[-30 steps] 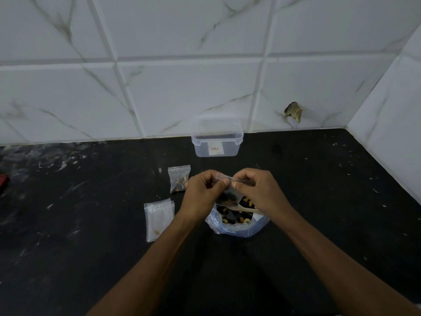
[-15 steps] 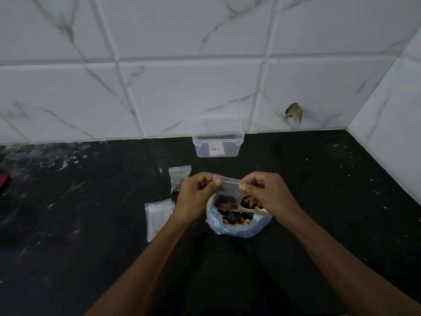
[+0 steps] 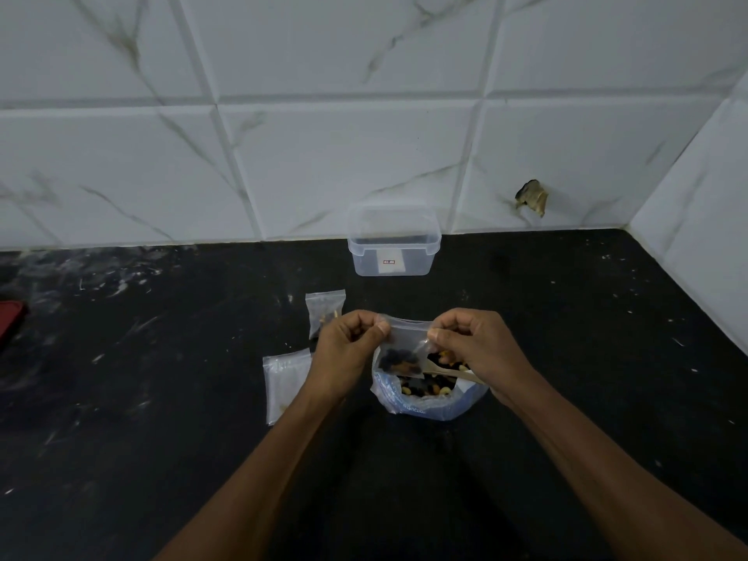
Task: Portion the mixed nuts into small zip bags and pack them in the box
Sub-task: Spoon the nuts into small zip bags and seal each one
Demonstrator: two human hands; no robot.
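Note:
Both hands hold one small clear zip bag (image 3: 404,345) with a few nuts in its bottom, above the big open bag of mixed nuts (image 3: 425,392). My left hand (image 3: 348,342) pinches its top left corner and my right hand (image 3: 473,342) pinches its top right corner. A pale spoon (image 3: 449,372) lies in the big bag. Another small filled zip bag (image 3: 324,309) lies flat on the counter behind my left hand. A stack of unfilled zip bags (image 3: 285,382) lies to the left. The clear plastic box (image 3: 393,247) stands open at the wall.
The black counter (image 3: 162,398) is dusty and scratched. White marble tiles form the back wall and the right corner wall (image 3: 696,253). A red object (image 3: 10,321) pokes in at the far left edge. A chipped hole (image 3: 531,197) marks the back tiles.
My hands have drawn apart along the top of the small bag, from near its middle to its two corners. The bag now hangs stretched between them.

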